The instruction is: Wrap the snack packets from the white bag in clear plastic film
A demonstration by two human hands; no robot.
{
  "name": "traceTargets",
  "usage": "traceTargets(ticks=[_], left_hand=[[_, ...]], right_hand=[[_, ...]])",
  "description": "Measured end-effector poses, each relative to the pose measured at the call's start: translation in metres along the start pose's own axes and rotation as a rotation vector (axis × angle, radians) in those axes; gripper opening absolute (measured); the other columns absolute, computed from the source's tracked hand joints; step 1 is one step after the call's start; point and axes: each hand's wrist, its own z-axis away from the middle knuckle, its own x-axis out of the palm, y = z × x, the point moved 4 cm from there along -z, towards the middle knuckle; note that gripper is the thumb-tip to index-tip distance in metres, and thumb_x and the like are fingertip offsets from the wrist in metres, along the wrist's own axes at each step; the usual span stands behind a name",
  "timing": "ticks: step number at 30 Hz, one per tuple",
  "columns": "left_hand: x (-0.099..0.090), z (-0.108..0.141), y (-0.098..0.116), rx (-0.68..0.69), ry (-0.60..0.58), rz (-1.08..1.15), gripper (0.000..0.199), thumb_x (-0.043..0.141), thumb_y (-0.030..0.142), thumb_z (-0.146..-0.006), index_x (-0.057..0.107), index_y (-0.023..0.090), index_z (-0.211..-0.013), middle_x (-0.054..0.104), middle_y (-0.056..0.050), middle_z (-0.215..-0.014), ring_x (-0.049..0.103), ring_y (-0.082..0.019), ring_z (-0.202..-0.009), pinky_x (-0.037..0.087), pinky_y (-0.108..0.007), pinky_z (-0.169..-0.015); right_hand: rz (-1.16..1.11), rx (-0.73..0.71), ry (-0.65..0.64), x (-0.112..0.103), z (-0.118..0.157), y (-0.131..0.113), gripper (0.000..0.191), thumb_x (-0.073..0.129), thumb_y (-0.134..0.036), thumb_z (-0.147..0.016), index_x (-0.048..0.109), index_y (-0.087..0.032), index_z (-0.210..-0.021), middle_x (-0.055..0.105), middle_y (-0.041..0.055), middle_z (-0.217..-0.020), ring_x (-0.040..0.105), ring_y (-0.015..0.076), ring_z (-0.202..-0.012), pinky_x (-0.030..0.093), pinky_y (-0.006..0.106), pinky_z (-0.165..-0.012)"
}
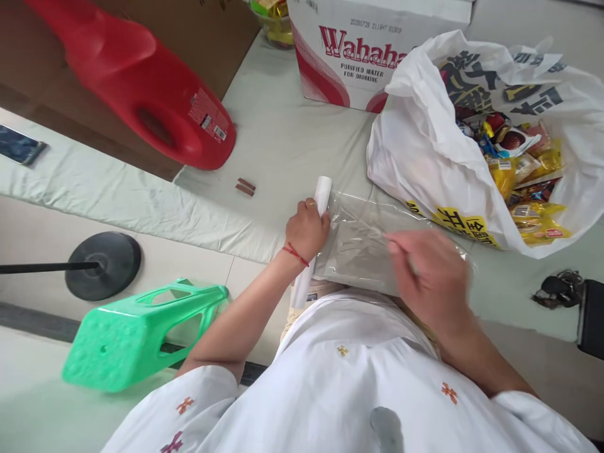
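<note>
A white roll [323, 192] lies at a slant at the middle of the head view, near the table's front edge. My left hand [307, 229], with a red string at the wrist, is closed round it. Clear plastic film [356, 248] stretches from the roll to the right over the table. Above the film's right part is my right hand [427, 270], blurred by motion, its fingers pinched together. Whether it grips the film or something thin is too blurred to tell.
A white bag [415, 132] of wrapped snacks and a Wahaha box [349, 56] stand behind. A red jug [189, 119] is back left, a green stool [123, 340] on the floor. Keys [559, 288] lie right; two brown strips [245, 187] lie left of the roll.
</note>
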Motion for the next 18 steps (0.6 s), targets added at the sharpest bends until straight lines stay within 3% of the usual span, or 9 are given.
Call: traceTargets(ticks=[3, 5, 7, 11, 13, 16, 18], left_hand=[[-0.003, 0.002, -0.002, 0.005, 0.014, 0.003, 0.045, 0.040, 0.036, -0.105, 0.052, 0.007, -0.136, 0.058, -0.026, -0.136, 0.071, -0.036, -0.104, 0.051, -0.037, -0.080], [-0.004, 0.002, -0.006, -0.014, 0.002, -0.008, 0.050, 0.037, 0.041, -0.106, 0.050, 0.006, -0.140, 0.057, -0.026, -0.136, 0.071, -0.036, -0.102, 0.051, -0.038, -0.078], [-0.006, -0.001, -0.014, -0.039, 0.005, -0.032, 0.058, 0.037, 0.051, -0.106, 0.051, 0.006, -0.140, 0.058, -0.027, -0.135, 0.071, -0.038, -0.101, 0.051, -0.041, -0.079], [-0.013, -0.012, -0.033, -0.074, 0.114, -0.142, 0.061, 0.036, 0.059, -0.105, 0.061, 0.007, -0.126, 0.064, -0.029, -0.127, 0.060, -0.046, -0.123, 0.049, -0.051, -0.096], [-0.014, -0.017, -0.043, -0.122, 0.100, -0.139, 0.057, 0.038, 0.055, -0.105, 0.063, 0.007, -0.123, 0.066, -0.029, -0.126, 0.057, -0.047, -0.128, 0.047, -0.052, -0.101], [-0.018, -0.021, -0.062, -0.224, 0.027, 0.039, 0.054, 0.045, 0.055, -0.103, 0.063, 0.008, -0.122, 0.066, -0.030, -0.131, 0.062, -0.045, -0.124, 0.048, -0.050, -0.100], [-0.031, -0.019, -0.083, -0.301, 0.042, 0.161, 0.052, 0.042, 0.053, -0.104, 0.062, 0.007, -0.117, 0.067, -0.032, -0.126, 0.064, -0.047, -0.124, 0.048, -0.053, -0.100]], right_hand=[[0.041, -0.003, -0.302, 0.079, -0.023, 0.022, 0.051, 0.039, -0.041, -0.109, 0.064, -0.016, -0.145, 0.065, 0.0136, -0.146, 0.055, 0.0321, -0.140, 0.046, 0.048, -0.116], [0.117, 0.045, -0.373, 0.120, -0.028, 0.048, 0.062, 0.035, -0.045, -0.109, 0.051, -0.008, -0.156, 0.046, 0.0169, -0.165, 0.036, 0.0348, -0.156, 0.030, 0.055, -0.127], [0.164, 0.067, -0.385, 0.143, -0.028, 0.071, 0.067, 0.032, -0.047, -0.110, 0.042, -0.007, -0.162, 0.035, 0.0164, -0.171, 0.027, 0.0343, -0.161, 0.018, 0.059, -0.131], [0.168, 0.038, -0.364, 0.153, -0.021, 0.087, 0.068, 0.027, -0.048, -0.111, 0.035, -0.011, -0.167, 0.030, 0.0136, -0.174, 0.023, 0.0303, -0.163, 0.009, 0.059, -0.132], [0.162, 0.033, -0.362, 0.152, -0.020, 0.087, 0.067, 0.027, -0.048, -0.111, 0.034, -0.013, -0.167, 0.031, 0.0131, -0.173, 0.024, 0.0299, -0.163, 0.009, 0.060, -0.132], [0.158, 0.027, -0.348, 0.150, -0.019, 0.086, 0.065, 0.027, -0.047, -0.111, 0.034, -0.015, -0.167, 0.033, 0.0123, -0.173, 0.025, 0.0295, -0.162, 0.011, 0.059, -0.132], [0.164, 0.032, -0.330, 0.150, -0.019, 0.088, 0.065, 0.027, -0.046, -0.111, 0.035, -0.015, -0.167, 0.034, 0.0125, -0.172, 0.026, 0.0293, -0.162, 0.011, 0.059, -0.132]])
